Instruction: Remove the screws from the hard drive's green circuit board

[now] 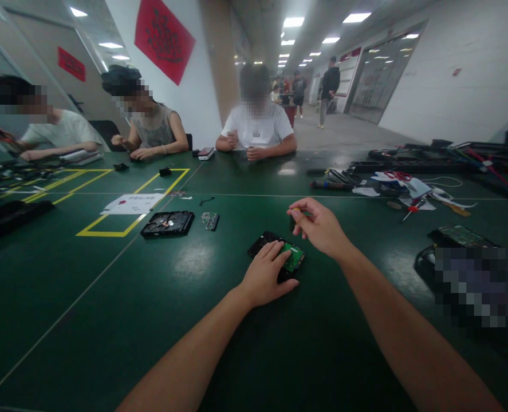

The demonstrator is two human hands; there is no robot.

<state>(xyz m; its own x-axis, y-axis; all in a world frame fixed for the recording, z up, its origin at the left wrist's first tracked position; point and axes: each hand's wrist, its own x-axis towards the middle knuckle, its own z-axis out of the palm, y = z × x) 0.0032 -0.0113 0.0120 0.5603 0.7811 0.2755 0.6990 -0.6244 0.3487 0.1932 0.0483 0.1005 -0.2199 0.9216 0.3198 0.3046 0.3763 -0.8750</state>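
Drive (258, 242) directly under left hand (264, 270), with fingers spread across green board (296, 260). In right hand (320, 226), beyond and to right of left hand: dark tool (292, 222), pinched, tip unclear. Possible risk: scratched board, from slip of tool or skid of drive under too light left-hand press.

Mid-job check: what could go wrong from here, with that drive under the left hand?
The small dark tool in the right hand is close to the left hand; a slip might catch its fingers or scratch the exposed green board.
The drive lies on a smooth-looking table with no clamp visible, so it could slide or turn if the left hand's hold loosens.
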